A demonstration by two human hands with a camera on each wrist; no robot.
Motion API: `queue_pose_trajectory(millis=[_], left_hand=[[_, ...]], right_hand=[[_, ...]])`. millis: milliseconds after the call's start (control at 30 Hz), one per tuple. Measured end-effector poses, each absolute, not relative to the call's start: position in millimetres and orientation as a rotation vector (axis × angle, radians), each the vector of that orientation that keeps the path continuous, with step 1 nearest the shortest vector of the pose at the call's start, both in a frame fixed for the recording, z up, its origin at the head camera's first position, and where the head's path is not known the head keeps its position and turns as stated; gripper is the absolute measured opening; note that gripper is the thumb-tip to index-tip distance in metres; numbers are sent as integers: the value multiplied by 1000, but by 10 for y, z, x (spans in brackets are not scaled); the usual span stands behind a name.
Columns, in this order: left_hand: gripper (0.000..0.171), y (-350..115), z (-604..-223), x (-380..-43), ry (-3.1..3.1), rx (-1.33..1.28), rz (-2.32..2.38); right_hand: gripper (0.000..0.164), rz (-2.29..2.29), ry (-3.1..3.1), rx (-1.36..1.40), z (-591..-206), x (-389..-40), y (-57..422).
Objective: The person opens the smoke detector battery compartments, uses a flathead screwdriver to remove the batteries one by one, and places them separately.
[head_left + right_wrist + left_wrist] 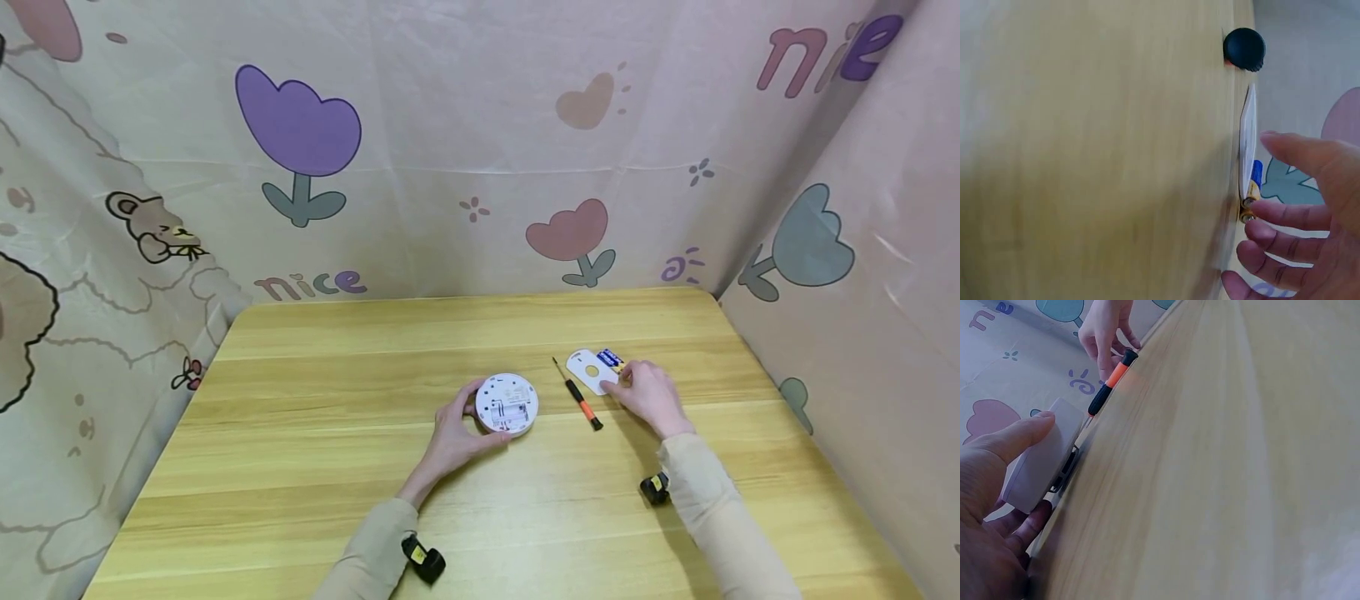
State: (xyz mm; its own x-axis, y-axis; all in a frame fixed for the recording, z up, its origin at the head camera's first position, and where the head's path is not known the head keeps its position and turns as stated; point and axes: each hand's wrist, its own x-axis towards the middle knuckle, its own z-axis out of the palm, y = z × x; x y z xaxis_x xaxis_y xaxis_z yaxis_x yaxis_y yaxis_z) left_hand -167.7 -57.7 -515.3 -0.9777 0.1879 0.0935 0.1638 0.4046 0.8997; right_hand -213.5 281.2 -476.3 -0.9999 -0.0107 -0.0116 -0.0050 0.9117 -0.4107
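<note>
My left hand (456,437) grips a round white device (507,405) by its rim, thumb on one side and fingers on the other. Its upward face shows printing and a recessed compartment. In the left wrist view, the device's white side wall (1044,456) lies between thumb and fingers. Over to the right, my right hand (651,396) reaches to blue and yellow batteries (611,360) beside a flat white plate (591,371) with a round hole. The right wrist view has its fingertips (1263,208) right at the battery ends (1247,210), the thumb apart from them.
A screwdriver (583,404) with a black and orange handle lies between the device and the plate. Everything stands on a light wooden table (337,358). Printed fabric (427,125) hangs along the back and both sides.
</note>
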Motion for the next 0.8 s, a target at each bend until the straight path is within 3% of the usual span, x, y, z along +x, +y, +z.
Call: queue_pose_trajectory(millis=[800], left_hand=[[99,-589,-5158,-1673,2622,346,1684]], right_hand=[[46,-602,3069,65,-4766,-2160,2714]])
